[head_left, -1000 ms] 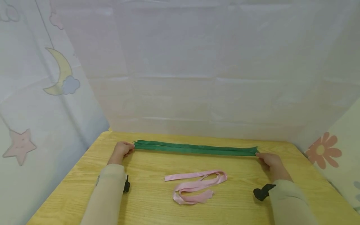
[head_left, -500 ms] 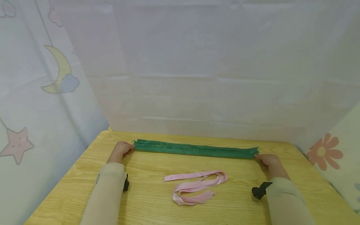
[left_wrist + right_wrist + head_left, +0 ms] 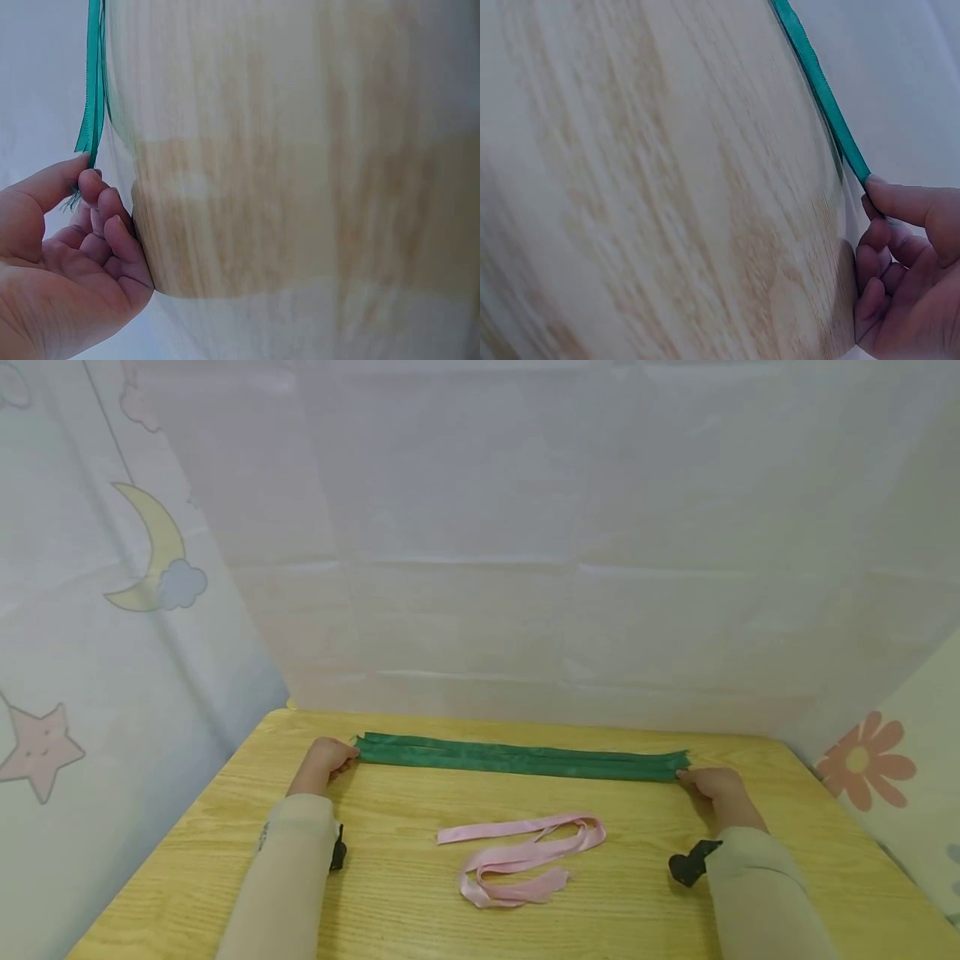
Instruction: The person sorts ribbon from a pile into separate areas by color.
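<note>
A green ribbon (image 3: 517, 758), laid in lengthwise strands, stretches across the far part of the table between both hands. Its left end is pinched between thumb and forefinger of my left hand (image 3: 327, 755); frayed threads poke out below that pinch in the left wrist view, where the ribbon (image 3: 91, 82) rises from the fingers. At the other end my right hand (image 3: 716, 785) pinches the ribbon (image 3: 821, 90) by its near corner, thumb on top, the other fingers curled beneath. Nearer to me, a pink ribbon (image 3: 517, 858) lies in loose loops on the wood, touched by neither hand.
The wooden table (image 3: 405, 893) has rounded far corners. Behind it hangs a pale creased sheet (image 3: 465, 610). A printed wall covering (image 3: 67, 652) with moon and star stands at the left, and one with a flower (image 3: 862, 762) at the right.
The right end of the green ribbon has shifted slightly toward me and left with my right hand. Its strands look a little more spread. My left hand holds nearly still; the pink ribbon stays put.
</note>
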A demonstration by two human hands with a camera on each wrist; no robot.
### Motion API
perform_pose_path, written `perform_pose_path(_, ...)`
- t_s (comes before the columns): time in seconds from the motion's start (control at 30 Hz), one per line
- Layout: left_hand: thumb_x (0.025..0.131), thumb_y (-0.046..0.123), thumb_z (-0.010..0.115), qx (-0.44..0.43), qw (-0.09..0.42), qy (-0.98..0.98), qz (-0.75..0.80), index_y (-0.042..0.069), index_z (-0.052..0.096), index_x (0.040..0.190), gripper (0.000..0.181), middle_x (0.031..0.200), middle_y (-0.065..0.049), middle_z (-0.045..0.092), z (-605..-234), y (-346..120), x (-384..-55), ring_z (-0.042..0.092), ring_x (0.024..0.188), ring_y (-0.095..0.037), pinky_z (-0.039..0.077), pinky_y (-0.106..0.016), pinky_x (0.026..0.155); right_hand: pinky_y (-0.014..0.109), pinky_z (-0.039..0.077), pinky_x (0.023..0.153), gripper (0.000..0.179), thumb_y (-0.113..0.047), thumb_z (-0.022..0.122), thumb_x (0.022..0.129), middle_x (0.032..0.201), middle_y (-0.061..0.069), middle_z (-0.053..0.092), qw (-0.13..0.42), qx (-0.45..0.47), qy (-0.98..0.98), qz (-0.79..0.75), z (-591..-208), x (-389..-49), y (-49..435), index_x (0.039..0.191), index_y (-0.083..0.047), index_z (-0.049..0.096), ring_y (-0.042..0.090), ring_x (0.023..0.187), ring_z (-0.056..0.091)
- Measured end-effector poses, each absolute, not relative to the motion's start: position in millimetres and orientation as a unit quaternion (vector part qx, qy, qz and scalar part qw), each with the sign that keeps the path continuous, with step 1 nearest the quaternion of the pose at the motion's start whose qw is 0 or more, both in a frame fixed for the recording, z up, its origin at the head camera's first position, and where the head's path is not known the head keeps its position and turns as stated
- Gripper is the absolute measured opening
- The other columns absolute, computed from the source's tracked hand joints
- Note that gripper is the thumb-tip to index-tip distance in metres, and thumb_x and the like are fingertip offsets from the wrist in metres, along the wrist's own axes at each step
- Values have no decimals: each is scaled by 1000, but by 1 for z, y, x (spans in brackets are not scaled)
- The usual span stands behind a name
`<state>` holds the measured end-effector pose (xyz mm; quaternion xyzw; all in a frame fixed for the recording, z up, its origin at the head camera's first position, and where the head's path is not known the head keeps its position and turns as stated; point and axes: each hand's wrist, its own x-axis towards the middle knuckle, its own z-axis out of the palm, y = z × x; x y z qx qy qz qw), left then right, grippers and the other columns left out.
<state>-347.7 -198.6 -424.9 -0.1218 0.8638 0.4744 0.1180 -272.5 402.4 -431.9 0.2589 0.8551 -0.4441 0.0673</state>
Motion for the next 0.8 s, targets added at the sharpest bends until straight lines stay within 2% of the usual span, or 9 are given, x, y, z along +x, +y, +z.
perform_pose_path(0.27, 93, 18, 56, -117, 123, 864, 474, 7, 56, 66, 29, 52, 0, 45, -425, -198, -347, 30, 41, -10, 33, -25, 46, 52, 19, 105, 85, -35, 58, 89, 139, 40, 13, 58, 266, 862, -427, -427, -268, 394, 133, 24, 16, 52, 127, 16)
perform_pose_path(0.8, 93, 18, 56, -117, 114, 872, 462, 10, 52, 62, 32, 46, 3, 38, -423, -193, -346, 29, 39, -9, 32, -25, 44, 52, 21, 104, 82, -34, 56, 90, 138, 40, 17, 61, 275, 860, -426, -421, -268, 394, 133, 25, 18, 52, 127, 19)
